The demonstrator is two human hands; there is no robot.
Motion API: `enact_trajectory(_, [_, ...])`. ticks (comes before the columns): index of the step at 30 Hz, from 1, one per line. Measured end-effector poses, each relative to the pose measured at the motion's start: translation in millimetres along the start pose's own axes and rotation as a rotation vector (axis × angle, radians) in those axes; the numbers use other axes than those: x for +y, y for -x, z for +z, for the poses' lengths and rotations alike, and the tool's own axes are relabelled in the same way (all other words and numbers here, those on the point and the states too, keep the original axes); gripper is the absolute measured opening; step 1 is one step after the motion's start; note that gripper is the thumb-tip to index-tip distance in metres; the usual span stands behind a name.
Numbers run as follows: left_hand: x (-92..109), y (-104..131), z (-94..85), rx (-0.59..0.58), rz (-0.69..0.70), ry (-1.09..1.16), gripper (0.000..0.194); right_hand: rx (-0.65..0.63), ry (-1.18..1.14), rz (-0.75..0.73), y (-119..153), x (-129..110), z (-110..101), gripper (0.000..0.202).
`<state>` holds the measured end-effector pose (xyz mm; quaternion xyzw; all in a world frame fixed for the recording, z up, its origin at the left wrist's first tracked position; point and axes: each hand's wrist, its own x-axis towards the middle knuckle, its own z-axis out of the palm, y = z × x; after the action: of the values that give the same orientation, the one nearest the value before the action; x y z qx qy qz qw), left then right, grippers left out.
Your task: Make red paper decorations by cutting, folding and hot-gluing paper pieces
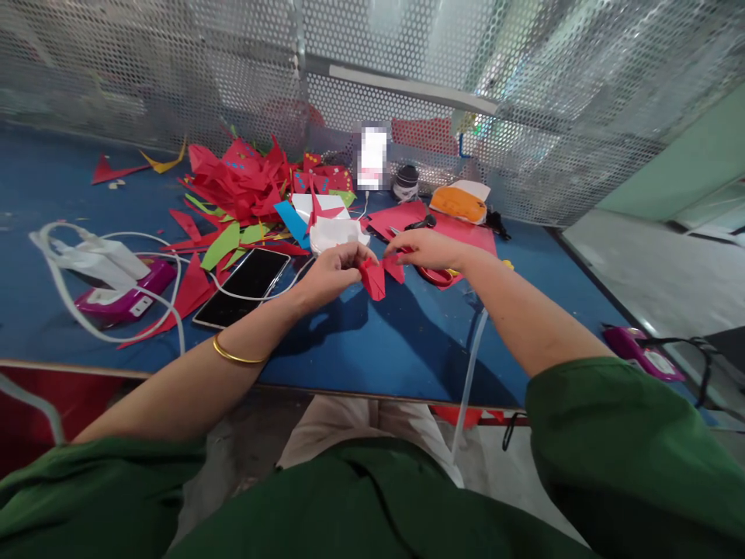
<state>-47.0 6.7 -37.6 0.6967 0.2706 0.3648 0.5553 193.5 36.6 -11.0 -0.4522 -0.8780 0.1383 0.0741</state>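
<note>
My left hand (338, 268) is closed on a folded piece of red paper (374, 281), its thumb and fingers pinching the left side. My right hand (429, 247) is closed too, with its fingertips on a pointed red flap (395, 269) just right of that piece. Whether the flap and the folded paper are joined is unclear. Scissors with red handles (435, 277) lie partly under my right hand. Beyond my left hand is a white bowl-like object (339, 233).
Left is a heap of red paper shapes (244, 178), with a dark phone (244, 286) and white chargers on a purple power strip (126, 299) nearer. A lit phone (372, 159) stands by the perforated metal screen (203, 70). A clear tube (472, 365) crosses the table edge.
</note>
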Motion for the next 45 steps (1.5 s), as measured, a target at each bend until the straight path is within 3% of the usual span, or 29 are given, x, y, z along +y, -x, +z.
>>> enact_trajectory(5, [-2.2, -1.2, -5.7, 0.05, 0.059, 0.026, 0.03, 0.045, -0.041, 0.023, 7.6, -0.8, -5.1, 0.017])
enact_trajectory(11, [-3.0, -0.9, -6.4, 0.047, 0.221, 0.045, 0.031, 0.177, -0.092, 0.046, 5.2, -3.9, 9.7, 0.01])
enact_trajectory(13, [-2.7, -1.4, -6.4, 0.119, 0.292, 0.083, 0.037, 0.318, -0.151, 0.066, 5.7, -7.6, 11.8, 0.006])
enact_trajectory(16, [-2.2, -2.2, -6.2, 0.359, 0.387, 0.104, 0.042, 0.634, -0.302, 0.073, 10.9, -14.6, 8.5, 0.006])
enact_trajectory(18, [-1.7, -1.9, -5.0, 0.519, 0.37, 0.087, 0.034, 0.825, -0.433, 0.116, 17.6, -20.7, 6.2, 0.01])
enact_trajectory(20, [-1.1, -0.4, -2.0, 0.578, 0.282, 0.053, 0.022, 0.914, -0.624, 0.239, 26.6, -28.8, 9.0, 0.013])
enact_trajectory(22, [-0.6, 2.2, 3.2, 0.493, 0.125, 0.002, 0.013, 0.88, -0.885, 0.438, 37.1, -39.2, 19.1, 0.015])
enact_trajectory(24, [-1.0, 5.4, 9.8, 0.294, -0.082, -0.05, 0.022, 0.778, -1.102, 0.632, 47.6, -50.9, 35.2, 0.02])
enact_trajectory(27, [-4.1, 9.4, 19.1, 0.025, -0.331, -0.09, 0.035, 0.699, -1.181, 0.731, 59.9, -67.4, 60.8, 0.028])
enact_trajectory(29, [-7.3, 10.6, 23.1, -0.041, -0.419, -0.08, 0.035, 0.679, -1.206, 0.763, 64.9, -76.2, 72.6, 0.029])
enact_trajectory(35, [-13.2, 9.7, 26.0, 0.004, -0.513, -0.06, 0.03, 0.652, -1.279, 0.78, 70.2, -89.4, 81.0, 0.029])
enact_trajectory(43, [-12.8, 11.3, 28.9, 0.053, -0.492, -0.096, 0.016, 0.644, -1.333, 0.771, 74.6, -90.9, 83.6, 0.027])
enact_trajectory(45, [-12.5, 11.7, 28.4, 0.01, -0.494, -0.092, 0.015, 0.646, -1.315, 0.763, 74.6, -91.3, 84.4, 0.027])
